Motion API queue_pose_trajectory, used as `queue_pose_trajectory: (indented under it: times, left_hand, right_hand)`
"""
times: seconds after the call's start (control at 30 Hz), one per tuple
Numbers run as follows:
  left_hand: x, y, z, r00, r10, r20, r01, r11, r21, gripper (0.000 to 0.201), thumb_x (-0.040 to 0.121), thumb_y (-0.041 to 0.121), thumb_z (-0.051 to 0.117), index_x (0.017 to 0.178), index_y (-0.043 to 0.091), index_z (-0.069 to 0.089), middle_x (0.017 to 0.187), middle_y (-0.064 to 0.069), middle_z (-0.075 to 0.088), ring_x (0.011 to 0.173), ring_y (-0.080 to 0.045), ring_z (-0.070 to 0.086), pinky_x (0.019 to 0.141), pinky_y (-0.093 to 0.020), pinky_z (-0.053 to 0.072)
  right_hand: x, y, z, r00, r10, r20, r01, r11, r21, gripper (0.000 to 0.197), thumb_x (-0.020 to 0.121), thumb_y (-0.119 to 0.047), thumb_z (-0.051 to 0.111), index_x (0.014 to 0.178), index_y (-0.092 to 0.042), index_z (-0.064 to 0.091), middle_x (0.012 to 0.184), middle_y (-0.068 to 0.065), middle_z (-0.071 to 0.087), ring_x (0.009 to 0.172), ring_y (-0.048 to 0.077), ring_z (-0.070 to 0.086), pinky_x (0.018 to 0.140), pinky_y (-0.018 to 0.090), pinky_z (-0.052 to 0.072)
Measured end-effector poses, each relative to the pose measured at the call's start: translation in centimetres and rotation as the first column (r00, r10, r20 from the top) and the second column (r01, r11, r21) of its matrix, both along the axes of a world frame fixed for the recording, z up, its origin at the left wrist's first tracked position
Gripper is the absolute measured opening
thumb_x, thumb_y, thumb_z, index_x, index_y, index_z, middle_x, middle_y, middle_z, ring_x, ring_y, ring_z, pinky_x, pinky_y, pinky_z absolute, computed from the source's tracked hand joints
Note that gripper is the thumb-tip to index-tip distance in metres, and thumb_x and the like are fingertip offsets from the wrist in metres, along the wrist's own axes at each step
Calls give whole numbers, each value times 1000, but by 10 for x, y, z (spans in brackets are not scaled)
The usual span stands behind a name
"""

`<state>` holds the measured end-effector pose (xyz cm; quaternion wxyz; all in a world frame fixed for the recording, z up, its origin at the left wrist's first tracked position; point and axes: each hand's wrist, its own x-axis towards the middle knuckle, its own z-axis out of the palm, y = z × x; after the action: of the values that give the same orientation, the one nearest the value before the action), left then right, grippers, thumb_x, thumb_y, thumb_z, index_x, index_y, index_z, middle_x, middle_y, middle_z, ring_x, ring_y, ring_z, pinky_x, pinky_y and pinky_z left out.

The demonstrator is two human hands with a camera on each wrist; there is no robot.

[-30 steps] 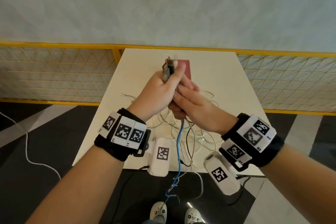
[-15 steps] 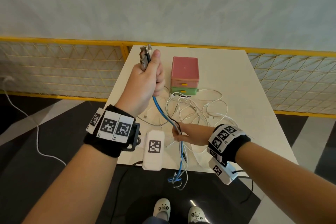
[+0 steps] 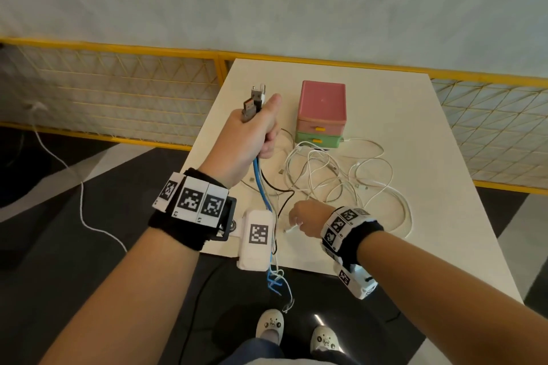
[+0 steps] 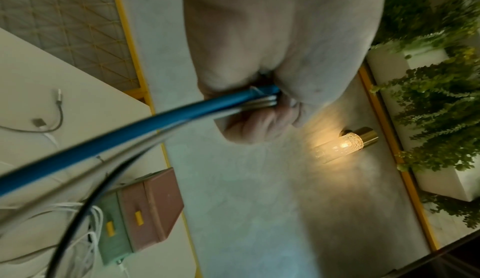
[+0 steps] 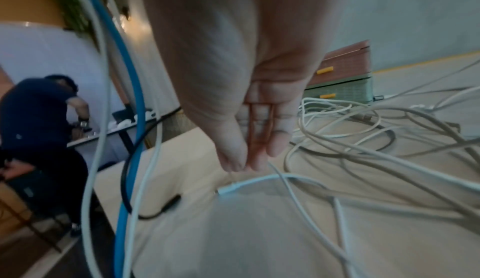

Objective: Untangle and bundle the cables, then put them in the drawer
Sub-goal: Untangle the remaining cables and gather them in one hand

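1. Left hand (image 3: 255,139) raised above the table (image 3: 415,115), fist curled tight round a gathered bunch of cables: the blue cable (image 3: 262,187), a black cable (image 3: 278,190) and pale ones, with USB plugs (image 3: 252,102) sticking up out of the top of the fist.
2. From that grip, strands drop straight down and toward the body, over the near table edge, loose ends dangling below it. Long axis of the held bunch: near vertical.
3. Right hand (image 3: 305,218) low over the table, below and to the right of the left grip. Fingers straight and close together, pointing down in the right wrist view, tips (image 5: 255,159) just above a white connector end (image 5: 228,189); nothing clamped, and contact with a thin strand cannot be told.
4. White cable tangle (image 3: 341,181) lying loose on the table, just beyond and right of the right hand, well below the left fist. Right hand clearly the nearer one.
5. Drawer box (image 3: 321,114), pink over green, both drawers closed, beyond the tangle and level with the left grip, off to its right.
6. Likely next: pinch the white end and lift it up toward the left fist, following the vertical run. Risk: loops crossing nearby may drag along.
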<state>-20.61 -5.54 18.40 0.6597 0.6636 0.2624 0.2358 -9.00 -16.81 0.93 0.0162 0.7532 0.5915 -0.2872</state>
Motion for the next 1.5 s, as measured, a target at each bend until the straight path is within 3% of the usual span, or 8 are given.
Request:
queue_pose_trajectory:
  times: [0.27,0.53,0.67,0.77,1.03,1.17,1.3,1.5]
  left_hand:
    - [-4,5,-17,994,34,-101,-36,999,-14,56,99,43,48,50,23,28,50,2,26,39,-11,22,43,-25,15]
    - [-6,2,-15,994,54,-94,-57,998,-25,55,98,42,50,52,23,28,48,5,25,41,-12,21,46,-28,14]
    - [-4,-1,-19,995,69,-72,-72,997,-32,55,99,44,48,52,21,28,51,1,24,42,-12,20,47,-29,14]
    - [-4,1,-30,993,94,-67,-96,995,-25,55,100,46,43,54,18,36,51,0,25,43,-13,19,47,-29,15]
    - [23,-19,-58,990,61,-123,-58,998,27,34,102,46,39,95,36,71,50,10,28,43,-11,25,44,-23,23]
    - [41,-29,-56,986,76,-150,-82,996,-37,43,99,48,45,74,14,55,42,12,32,35,-8,29,45,-23,26]
    - [43,-34,-52,991,-33,-126,39,998,52,35,99,39,49,100,10,68,42,13,45,37,0,40,43,-19,31]
    - [46,-29,-44,996,89,23,-90,995,53,45,101,46,40,64,21,48,49,7,39,42,-9,36,50,-26,32]
  right_hand:
    - [0,5,-14,950,113,290,-100,993,-59,31,91,1,49,121,-4,53,127,14,48,116,31,52,98,36,44]
    - [5,-1,-23,963,35,268,-35,999,-7,24,92,2,43,112,-5,53,118,14,50,110,31,53,91,39,46]
    - [10,-6,-18,978,-207,-30,209,965,157,5,95,-14,43,95,-15,48,89,7,56,83,27,57,74,34,44]
    - [18,-9,4,826,-404,-394,524,807,271,17,97,-19,46,91,-13,61,73,0,59,64,15,55,60,30,50]
    - [13,-11,79,517,-219,-828,776,528,345,20,98,-15,47,89,-4,61,56,0,48,50,17,46,40,26,40]
    - [4,-14,95,541,-134,-830,756,511,410,20,98,-12,47,89,3,56,56,2,50,47,13,46,41,26,39]
    - [6,-20,102,545,-136,-828,762,492,421,21,97,-12,48,80,-11,59,58,2,54,48,15,49,43,26,42]
    - [11,-32,98,691,-99,-716,583,663,471,26,100,-14,41,77,-15,52,64,6,55,56,15,56,59,22,50]
